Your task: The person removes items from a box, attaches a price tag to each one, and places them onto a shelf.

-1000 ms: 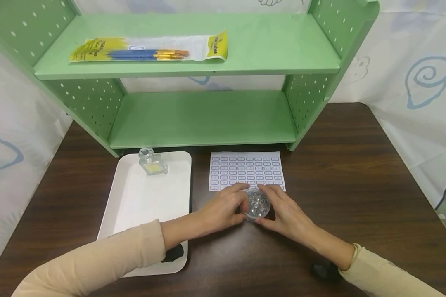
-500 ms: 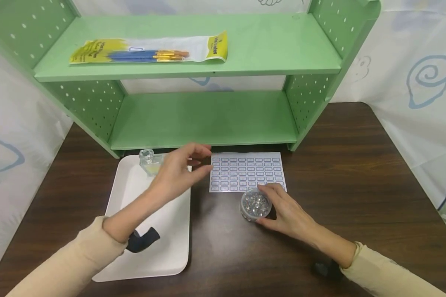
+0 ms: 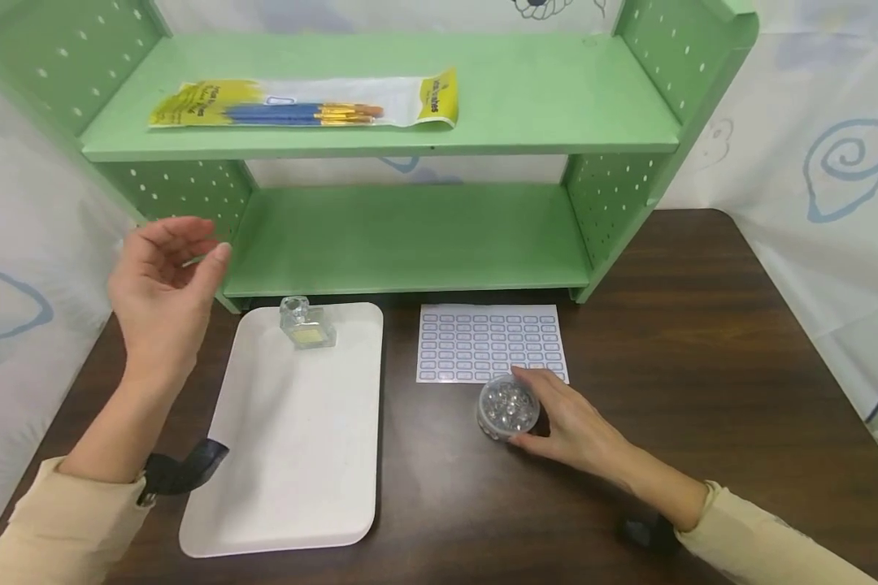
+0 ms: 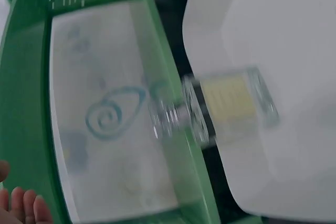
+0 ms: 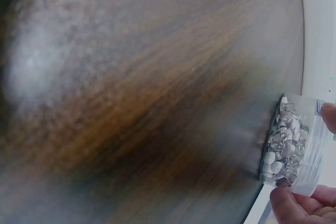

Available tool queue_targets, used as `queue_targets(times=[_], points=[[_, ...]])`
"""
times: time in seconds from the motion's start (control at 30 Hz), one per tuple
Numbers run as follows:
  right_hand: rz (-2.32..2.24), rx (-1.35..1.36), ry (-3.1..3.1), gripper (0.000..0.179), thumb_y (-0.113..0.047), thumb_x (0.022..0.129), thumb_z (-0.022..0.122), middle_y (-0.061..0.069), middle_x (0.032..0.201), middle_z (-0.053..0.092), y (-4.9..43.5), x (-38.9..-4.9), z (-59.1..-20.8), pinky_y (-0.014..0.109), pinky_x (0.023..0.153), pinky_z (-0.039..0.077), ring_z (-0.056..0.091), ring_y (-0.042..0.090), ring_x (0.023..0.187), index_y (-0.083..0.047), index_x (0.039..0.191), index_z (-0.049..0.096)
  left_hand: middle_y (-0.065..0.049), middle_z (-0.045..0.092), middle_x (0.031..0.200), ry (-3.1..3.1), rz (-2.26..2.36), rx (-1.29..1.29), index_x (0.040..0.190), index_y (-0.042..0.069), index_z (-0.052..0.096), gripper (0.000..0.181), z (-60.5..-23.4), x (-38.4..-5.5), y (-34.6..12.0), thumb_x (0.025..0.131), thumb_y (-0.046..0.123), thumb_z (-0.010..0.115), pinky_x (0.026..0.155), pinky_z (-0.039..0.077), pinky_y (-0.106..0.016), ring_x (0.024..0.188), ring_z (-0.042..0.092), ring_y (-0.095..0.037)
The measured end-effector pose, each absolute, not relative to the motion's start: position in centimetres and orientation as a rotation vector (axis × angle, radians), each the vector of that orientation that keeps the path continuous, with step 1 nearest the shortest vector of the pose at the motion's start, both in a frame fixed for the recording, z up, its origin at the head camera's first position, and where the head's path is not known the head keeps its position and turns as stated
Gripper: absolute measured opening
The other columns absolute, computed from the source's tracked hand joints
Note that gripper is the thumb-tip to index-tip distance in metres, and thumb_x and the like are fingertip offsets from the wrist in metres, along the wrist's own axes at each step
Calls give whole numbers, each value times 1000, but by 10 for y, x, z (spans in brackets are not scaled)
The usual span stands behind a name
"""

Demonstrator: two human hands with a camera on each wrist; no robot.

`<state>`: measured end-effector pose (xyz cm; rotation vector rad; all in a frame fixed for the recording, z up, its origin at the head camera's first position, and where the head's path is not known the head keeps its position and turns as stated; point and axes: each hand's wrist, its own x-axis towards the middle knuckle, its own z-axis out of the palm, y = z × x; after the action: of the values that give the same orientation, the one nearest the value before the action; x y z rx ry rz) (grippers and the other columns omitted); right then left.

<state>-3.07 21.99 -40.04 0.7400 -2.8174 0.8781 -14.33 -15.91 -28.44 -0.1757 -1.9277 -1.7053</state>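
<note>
My right hand (image 3: pixel 574 426) grips a round clear plastic jar (image 3: pixel 508 406) of shiny silvery pieces, thumb at the near side and fingers at the far side. The jar stands on the dark table. In the right wrist view, fingertips touch both sides of the jar (image 5: pixel 294 145). My left hand (image 3: pixel 161 296) is raised over the far left of the table, fingers loosely bent, with nothing seen between them. To its right, a small clear glass bottle (image 3: pixel 309 329) with a yellowish label lies at the top of a white tray (image 3: pixel 300 455).
A sheet of small printed labels (image 3: pixel 490 341) lies just behind the jar. At the back stands a green two-tier shelf (image 3: pixel 410 244), its upper board carrying a yellow-and-clear packet of blue-handled paintbrushes (image 3: pixel 307 110). Patterned cloth (image 3: pixel 812 81) hangs behind and beside the table.
My left hand has let go of the jar and swung left and up, past the tray. My right hand has kept its grip on the jar, which stays in place.
</note>
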Motion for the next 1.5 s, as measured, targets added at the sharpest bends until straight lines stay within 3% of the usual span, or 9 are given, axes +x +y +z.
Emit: queue_targets(times=[0.13, 0.37, 0.6, 0.83, 1.03, 1.2, 1.37, 1.5], points=[[890, 739, -2823, 76, -22, 69, 82, 12, 117, 58, 221, -28, -402, 41, 84, 52, 59, 22, 102, 3, 130, 46, -7, 62, 99, -1605, -1917, -54, 104, 3, 60, 31, -286, -155, -177, 77, -11, 66, 74, 43, -20, 85, 57, -15], [886, 752, -2804, 74, -22, 68, 82, 13, 117, 58, 222, -26, -403, 41, 85, 52, 58, 23, 103, 3, 128, 47, -3, 52, 110, -1607, -1908, 153, 114, 8, 54, 42, -294, -170, -199, 77, -8, 68, 84, 43, -20, 97, 50, -13], [905, 790, -2788, 73, -21, 66, 83, 13, 114, 60, 221, -32, -402, 40, 84, 52, 59, 22, 102, 5, 125, 49, -3, 52, 126, -1794, -1945, 152, 131, 9, 49, 56, -302, -182, -211, 80, -2, 69, 91, 46, -16, 118, 51, -19], [908, 791, -2783, 74, -23, 65, 84, 13, 115, 60, 220, -33, -403, 39, 84, 53, 59, 23, 103, 4, 124, 49, -2, 64, 108, -1942, -1768, 187, 122, 5, 60, 39, -310, -189, -213, 84, 2, 67, 79, 47, -12, 98, 59, -9], [903, 777, -2797, 73, -23, 65, 84, 13, 116, 60, 220, -33, -402, 40, 85, 53, 60, 23, 103, 4, 124, 50, 2, 65, 106, -2067, -1637, 285, 123, 7, 60, 35, -309, -194, -214, 88, 5, 62, 81, 47, -12, 96, 59, -6], [926, 782, -2781, 72, -21, 63, 85, 13, 116, 61, 221, -35, -397, 39, 85, 53, 60, 24, 103, 3, 122, 52, -3, 67, 114, -2104, -1568, 294, 122, 5, 60, 34, -312, -197, -217, 89, 4, 60, 84, 49, -13, 98, 62, -5], [1076, 752, -2771, 68, -13, 66, 84, 17, 119, 60, 224, -42, -375, 37, 84, 54, 61, 29, 104, 5, 123, 52, -10, 65, 119, -2146, -1460, 264, 122, 4, 60, 33, -313, -197, -217, 89, 4, 59, 84, 50, -14, 99, 63, -2], [1217, 652, -2795, 71, -13, 70, 82, 17, 124, 57, 228, -51, -339, 37, 87, 53, 60, 30, 105, 3, 130, 49, -8, 66, 117, -2167, -1420, 255, 122, 4, 60, 32, -313, -196, -216, 90, 6, 58, 83, 49, -13, 96, 63, 0]])
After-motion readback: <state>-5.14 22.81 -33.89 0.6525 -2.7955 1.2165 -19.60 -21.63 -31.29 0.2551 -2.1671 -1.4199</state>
